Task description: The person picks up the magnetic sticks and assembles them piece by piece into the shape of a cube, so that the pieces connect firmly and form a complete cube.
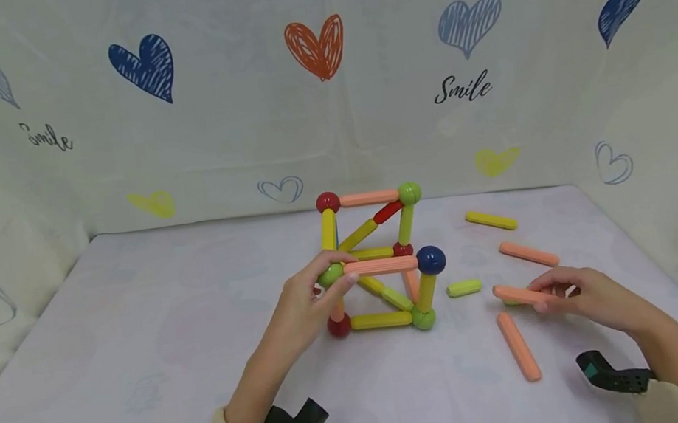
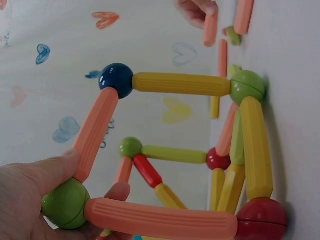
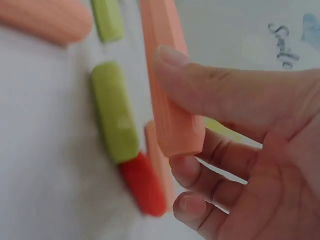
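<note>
A cube-like frame of magnetic rods and balls stands on the table. My left hand [image 1: 301,307] grips its front upper left corner, around a green ball [image 2: 66,202]; the thumb lies on the end of the salmon rod [image 1: 382,266]. That rod runs across to a dark blue ball [image 1: 431,260], which sits on an upright yellow rod [image 1: 428,292]. To the right, my right hand [image 1: 585,294] pinches a loose salmon rod [image 3: 172,90] between thumb and fingers, just above the table. Beneath it lie a short green rod [image 3: 115,112] and a short red rod [image 3: 144,185], end to end.
Right of the frame lie a yellow rod [image 1: 492,220], a salmon rod [image 1: 529,254], a short green rod [image 1: 463,288] and another salmon rod [image 1: 519,346]. Diagonal rods cross inside the frame, one with a red piece [image 1: 388,212]. A white backdrop [image 1: 218,134] with printed hearts rises behind.
</note>
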`<state>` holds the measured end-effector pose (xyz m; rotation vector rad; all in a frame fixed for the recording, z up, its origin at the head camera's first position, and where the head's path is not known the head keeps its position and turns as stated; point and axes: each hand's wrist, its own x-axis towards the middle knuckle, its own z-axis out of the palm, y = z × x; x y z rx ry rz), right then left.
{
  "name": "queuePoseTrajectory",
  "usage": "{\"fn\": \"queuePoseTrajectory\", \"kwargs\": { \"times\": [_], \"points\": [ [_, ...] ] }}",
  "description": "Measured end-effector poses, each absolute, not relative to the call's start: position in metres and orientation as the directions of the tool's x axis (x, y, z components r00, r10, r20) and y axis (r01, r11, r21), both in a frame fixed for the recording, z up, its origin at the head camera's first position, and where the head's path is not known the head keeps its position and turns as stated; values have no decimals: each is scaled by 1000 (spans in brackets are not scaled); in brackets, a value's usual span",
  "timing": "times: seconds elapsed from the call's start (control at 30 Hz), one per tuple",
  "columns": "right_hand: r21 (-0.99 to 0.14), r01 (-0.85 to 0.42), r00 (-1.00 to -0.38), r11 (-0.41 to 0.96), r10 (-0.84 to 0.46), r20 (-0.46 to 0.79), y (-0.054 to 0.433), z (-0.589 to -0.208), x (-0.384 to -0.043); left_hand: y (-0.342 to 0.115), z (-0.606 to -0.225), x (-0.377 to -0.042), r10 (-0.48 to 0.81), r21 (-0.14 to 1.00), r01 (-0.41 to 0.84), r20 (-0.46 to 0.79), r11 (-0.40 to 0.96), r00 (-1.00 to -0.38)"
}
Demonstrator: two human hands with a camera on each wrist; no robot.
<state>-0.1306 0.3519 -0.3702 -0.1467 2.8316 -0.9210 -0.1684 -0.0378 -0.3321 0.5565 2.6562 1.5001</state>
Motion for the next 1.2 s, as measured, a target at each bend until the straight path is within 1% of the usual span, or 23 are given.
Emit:
{"fn": "queuePoseTrajectory", "kwargs": {
  "times": [0.13, 0.2, 0.33, 0.4, 0.53, 0.63, 0.87, 1.03, 1.2],
  "points": [
    [-594, -51, -984, 802, -143, -108, 333, -355, -130, -38, -332, -168, 329, 837, 289, 140, 465, -934],
    [-616, -54, -983, 786, -152, -107, 322, -347, -128, -38, -331, -168, 329, 836, 287, 137, 468, -934],
    [-668, -142, -967, 730, -245, -63, 302, -336, -125, -39, -331, -168, 329, 836, 282, 130, 471, -935],
    [-705, -170, -952, 689, -299, -63, 292, -333, -123, -39, -331, -168, 329, 837, 282, 131, 470, -935],
    [-757, -155, -926, 634, -361, -113, 271, -328, -120, -39, -331, -168, 330, 839, 280, 128, 467, -935],
    [-755, -140, -926, 640, -355, -129, 253, -327, -117, -38, -332, -168, 329, 839, 281, 130, 467, -935],
    [-739, -204, -945, 642, -326, -22, 211, -336, -113, -38, -332, -167, 323, 840, 285, 140, 461, -936],
    [-816, -181, -967, 549, -253, 44, 183, -351, -110, -37, -331, -167, 318, 837, 282, 138, 468, -938],
    [-903, -84, -984, 421, -179, 8, 164, -362, -110, -38, -330, -167, 322, 834, 295, 151, 465, -935]
  ]
}}
